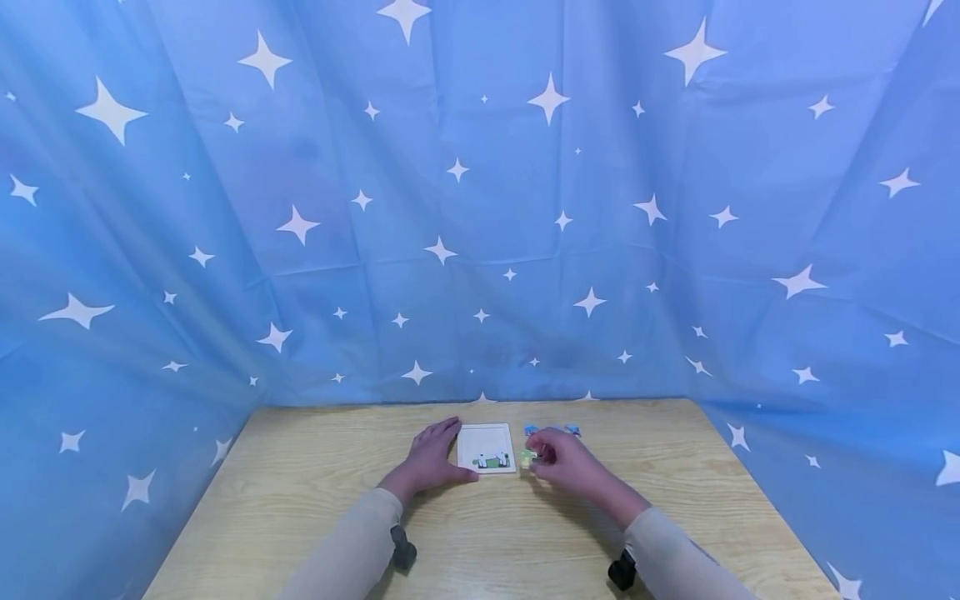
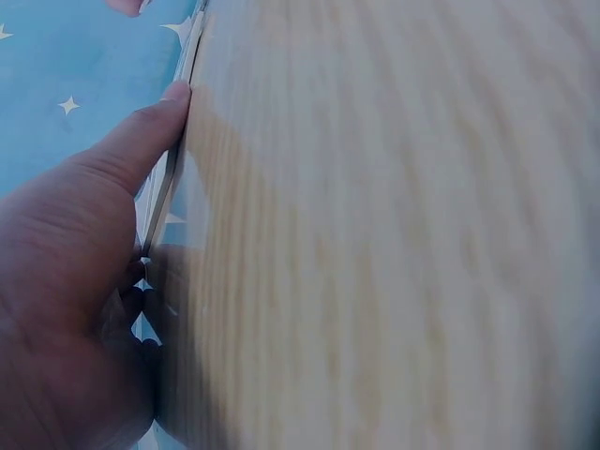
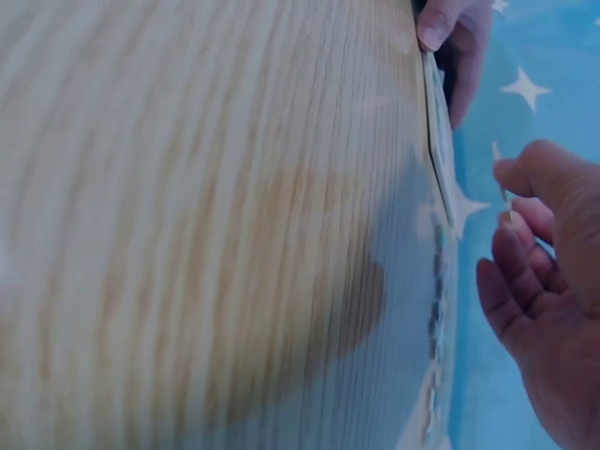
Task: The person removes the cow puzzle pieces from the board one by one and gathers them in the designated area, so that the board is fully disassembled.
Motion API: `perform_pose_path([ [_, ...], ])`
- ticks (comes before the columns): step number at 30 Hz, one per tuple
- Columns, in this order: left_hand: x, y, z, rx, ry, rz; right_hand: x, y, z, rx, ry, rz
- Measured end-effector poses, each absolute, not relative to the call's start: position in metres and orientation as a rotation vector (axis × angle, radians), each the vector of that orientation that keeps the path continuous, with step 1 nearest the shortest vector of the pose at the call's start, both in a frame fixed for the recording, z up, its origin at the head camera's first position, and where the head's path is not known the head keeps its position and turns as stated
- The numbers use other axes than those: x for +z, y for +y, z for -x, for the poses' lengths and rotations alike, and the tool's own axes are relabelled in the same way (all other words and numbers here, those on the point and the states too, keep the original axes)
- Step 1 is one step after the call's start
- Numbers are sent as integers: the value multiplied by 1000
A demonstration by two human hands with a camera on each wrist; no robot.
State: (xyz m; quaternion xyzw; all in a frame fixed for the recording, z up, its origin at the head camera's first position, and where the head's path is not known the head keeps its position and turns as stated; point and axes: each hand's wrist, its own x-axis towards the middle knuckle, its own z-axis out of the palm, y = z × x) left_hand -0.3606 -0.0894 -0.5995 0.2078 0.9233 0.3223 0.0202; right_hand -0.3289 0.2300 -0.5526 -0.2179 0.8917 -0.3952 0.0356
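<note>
A white square puzzle tray (image 1: 483,442) lies flat at the middle back of the table, a few pieces with green and white print (image 1: 491,461) fitted along its front edge. My left hand (image 1: 433,458) holds the tray at its left side, thumb along the front edge and fingers at the back left corner. Just right of the tray, my right hand (image 1: 566,461) pinches a small yellow-green puzzle piece (image 1: 528,457) between thumb and fingertips. In the right wrist view that piece (image 3: 500,169) shows edge-on, raised above the table.
Loose blue puzzle pieces (image 1: 572,430) lie behind the right hand, partly covered by it. The wooden table (image 1: 337,467) ends at a blue curtain (image 1: 480,208) with white stars at the back and sides. Dark wrist cameras (image 1: 402,550) sit on both sleeves.
</note>
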Motion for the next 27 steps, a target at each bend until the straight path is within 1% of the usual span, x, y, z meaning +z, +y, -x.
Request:
perform_pose_path([
  [15, -591, -89, 356, 959, 2853, -625, -554, 241, 323, -1146, 2721, 555],
  [27, -591, -89, 356, 936, 2845, -626, -565, 244, 325, -1106, 2746, 569],
])
